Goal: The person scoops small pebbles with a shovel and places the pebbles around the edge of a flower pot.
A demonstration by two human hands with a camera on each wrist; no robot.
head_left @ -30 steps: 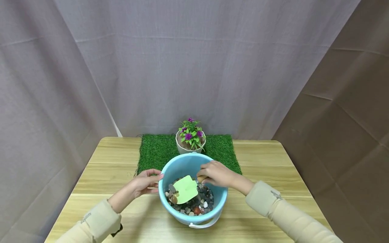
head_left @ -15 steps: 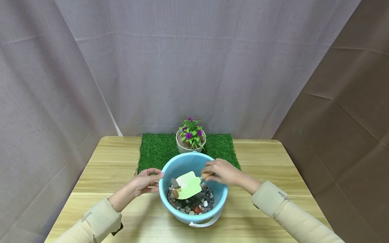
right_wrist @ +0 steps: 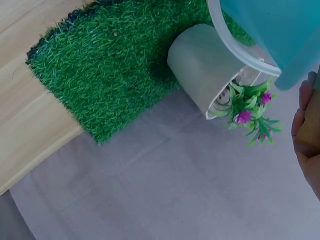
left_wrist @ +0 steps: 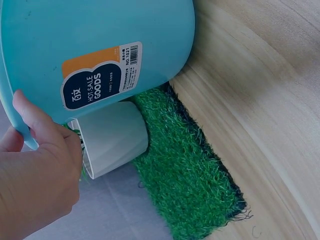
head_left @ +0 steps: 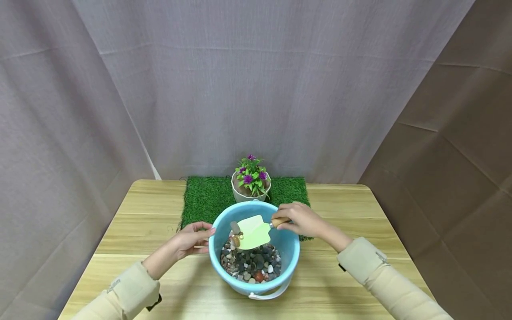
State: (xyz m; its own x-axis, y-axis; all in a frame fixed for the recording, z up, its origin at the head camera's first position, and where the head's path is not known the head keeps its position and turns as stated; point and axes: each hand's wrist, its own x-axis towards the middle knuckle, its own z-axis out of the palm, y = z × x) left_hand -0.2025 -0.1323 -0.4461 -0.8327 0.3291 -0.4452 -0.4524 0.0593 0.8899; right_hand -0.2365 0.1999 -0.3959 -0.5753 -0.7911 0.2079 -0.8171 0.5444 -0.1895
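Note:
A light-blue bucket (head_left: 294,262) stands on the table with mixed pebbles (head_left: 252,264) in its bottom. My left hand (head_left: 194,240) grips its rim at the left; the left wrist view shows the rim between the thumb and fingers of that hand (left_wrist: 42,165). My right hand (head_left: 301,218) holds a pale-green garden trowel (head_left: 256,234) by its wooden handle (head_left: 280,221), over the right side of the bucket. On the blade's left end lie a few stones, a grey one (head_left: 235,228) and a brown one (head_left: 235,242) among them. The blade hangs above the pebbles.
Behind the bucket, a white pot (head_left: 248,198) with purple flowers (head_left: 248,179) stands on a green turf mat (head_left: 208,195). The bucket's white handle (head_left: 272,295) hangs at its front. Grey cloth (head_left: 256,89) hangs beyond the wooden table (head_left: 152,213).
My right hand has lifted the trowel with its stones up and to the right, away from the pebbles. The left hand stays at the rim.

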